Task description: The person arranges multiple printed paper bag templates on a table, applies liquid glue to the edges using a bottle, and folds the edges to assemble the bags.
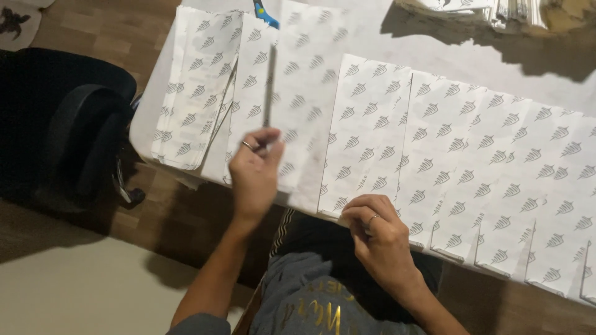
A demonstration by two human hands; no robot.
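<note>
The left hand (254, 170) is raised above the near edge of the white surface (372, 31), its fingers drawn together and pinching the lower end of a long thin rod-like tool (269, 93) — the tool stands almost straight away from the person, blurred along its length, so what kind it is cannot be told. A ring shows on one finger of that hand. The tool lies over a white sheet printed with a repeating grey leaf-like mark (304, 93), and just to its left a stack of the same printed sheets (195, 87) sits fanned near the surface's left edge. The right hand (375, 232) rests at the near edge, fingers curled and pressed together on the bottom corner of another printed sheet (366, 130), the thumb and forefingers nipping that corner; a ring shows here too. To the right of this sheet a row of overlapping printed sheets (509, 180) runs on toward the right side of the view, each one lapping the next. At the far edge of the surface a blue-handled object (266, 13) peeks out from under the paper — too little of it shows to name it. A pile of papers (490, 9) lies at the far right corner, in shadow. Left of the surface stands a black chair (74, 130) on a wooden floor (93, 31). The person's grey printed shirt (310, 298) fills the bottom of the view.
</note>
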